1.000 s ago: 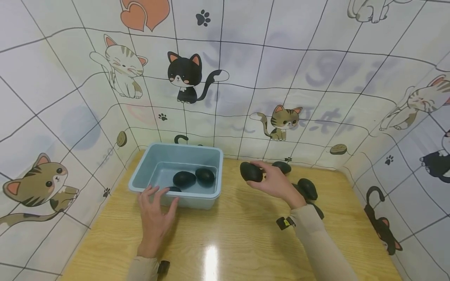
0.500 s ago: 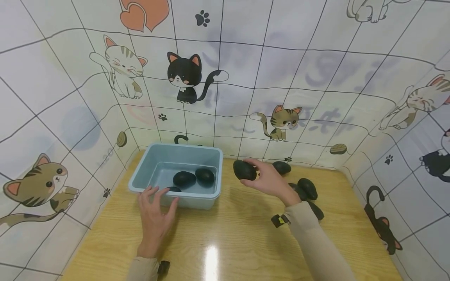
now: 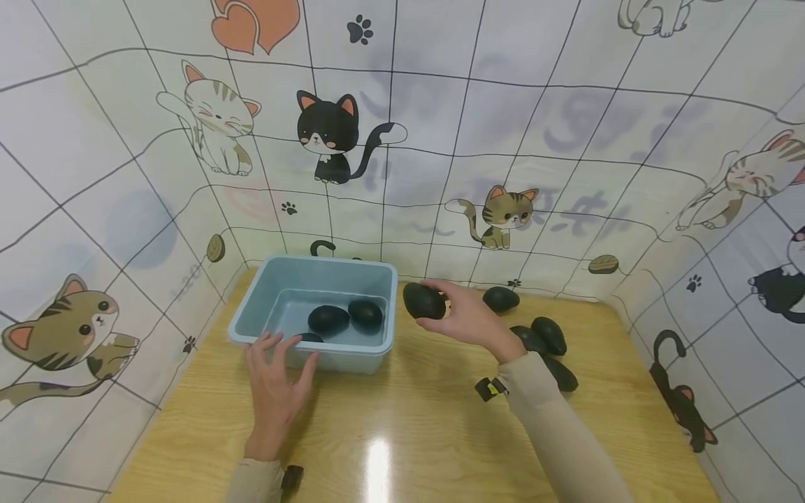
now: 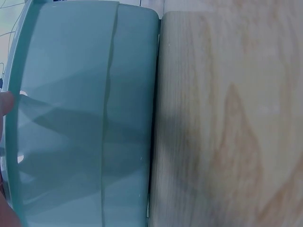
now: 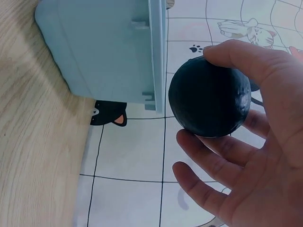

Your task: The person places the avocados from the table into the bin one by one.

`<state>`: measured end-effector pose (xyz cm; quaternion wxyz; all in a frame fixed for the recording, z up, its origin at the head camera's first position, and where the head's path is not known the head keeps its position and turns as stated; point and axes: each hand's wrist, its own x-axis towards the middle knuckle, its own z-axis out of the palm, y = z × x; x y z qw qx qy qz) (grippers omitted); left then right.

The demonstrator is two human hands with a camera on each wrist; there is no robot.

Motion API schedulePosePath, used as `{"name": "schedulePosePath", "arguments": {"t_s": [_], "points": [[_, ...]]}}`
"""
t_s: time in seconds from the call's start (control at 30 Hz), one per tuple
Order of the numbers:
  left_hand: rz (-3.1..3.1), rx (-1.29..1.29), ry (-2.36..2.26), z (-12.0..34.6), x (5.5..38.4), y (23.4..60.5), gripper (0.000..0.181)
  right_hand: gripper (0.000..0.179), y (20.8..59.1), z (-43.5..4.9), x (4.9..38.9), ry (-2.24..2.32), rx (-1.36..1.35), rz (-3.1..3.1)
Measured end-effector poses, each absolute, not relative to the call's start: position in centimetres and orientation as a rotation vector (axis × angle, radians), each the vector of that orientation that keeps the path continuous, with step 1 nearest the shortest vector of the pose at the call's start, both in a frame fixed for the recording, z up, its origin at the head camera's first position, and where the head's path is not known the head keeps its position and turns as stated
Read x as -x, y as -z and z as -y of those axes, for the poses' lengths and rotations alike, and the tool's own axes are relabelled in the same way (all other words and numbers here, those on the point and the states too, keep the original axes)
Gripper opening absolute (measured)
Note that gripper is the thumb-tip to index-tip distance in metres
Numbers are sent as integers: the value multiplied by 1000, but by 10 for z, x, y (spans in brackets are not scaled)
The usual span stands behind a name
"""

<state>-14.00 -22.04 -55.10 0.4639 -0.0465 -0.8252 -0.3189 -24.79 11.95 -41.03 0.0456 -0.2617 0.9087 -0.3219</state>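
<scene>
My right hand [image 3: 468, 318] holds a dark avocado [image 3: 424, 301] above the table, just right of a light-blue plastic bin [image 3: 314, 263]. In the right wrist view, thumb and fingers grip the rounded avocado [image 5: 208, 97], with the bin's side wall [image 5: 104, 47] beyond it. My left hand [image 3: 279, 391] rests its spread, relaxed fingers on the bin's near rim. Two avocados, one of them a whole dark avocado [image 3: 328, 320], lie on the bin floor; a third [image 3: 311, 337] is partly hidden by the near wall. At the left wrist view's edge, a fingertip [image 4: 5, 103] touches the rim.
Several more avocados lie on the wooden table [image 3: 428, 419] at right, including one [image 3: 501, 299] near the back wall and another [image 3: 549, 337] in a loose cluster. Cat-printed sheeting [image 3: 428, 140] encloses the back and sides.
My right hand has moved left toward the bin, carrying the avocado. The left hand and the bin stay in place.
</scene>
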Motion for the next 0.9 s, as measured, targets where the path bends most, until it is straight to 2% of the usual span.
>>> {"name": "schedulePosePath", "arguments": {"t_s": [0.4, 0.9], "points": [[2016, 124, 771, 223, 142, 553, 49, 70, 407, -97, 254, 920, 897, -2798], [2039, 100, 813, 221, 139, 551, 50, 73, 401, -71, 255, 889, 959, -2721]]}}
